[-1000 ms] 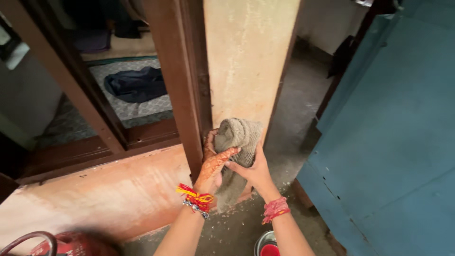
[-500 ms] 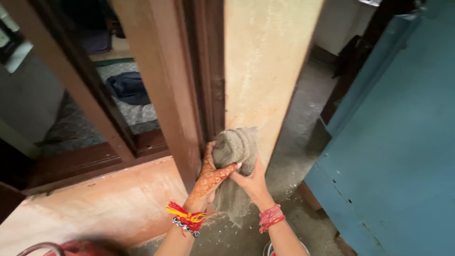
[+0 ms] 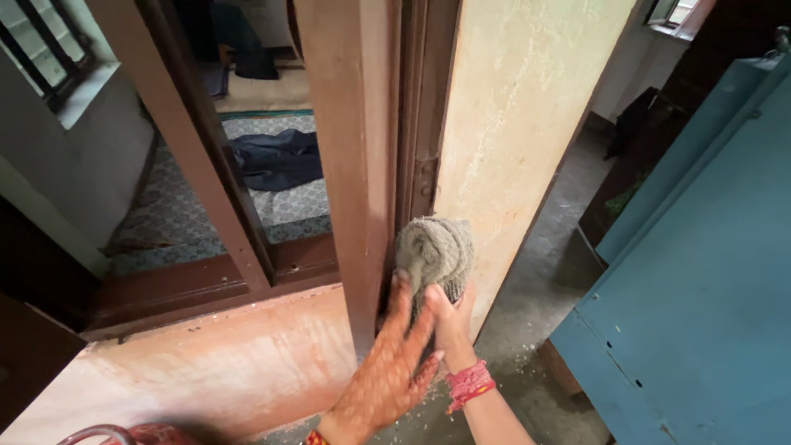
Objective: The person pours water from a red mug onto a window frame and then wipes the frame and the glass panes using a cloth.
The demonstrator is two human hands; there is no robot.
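Left hand [image 3: 387, 371] spread flat, fingers against the grey rag [image 3: 435, 251]. Right hand [image 3: 449, 317] grips the rag, pressing it on the cream pillar [image 3: 527, 124] beside the brown door frame [image 3: 350, 165]. Risk: bunched rag slips off the pillar edge.

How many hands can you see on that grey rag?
2. The left hand, patterned with henna, lies flat over the lower part of the grey rag. The right hand grips it from below, against the wall.

Home, probably, wooden doorframe [image 3: 354, 165], patterned bedding [image 3: 288, 206]
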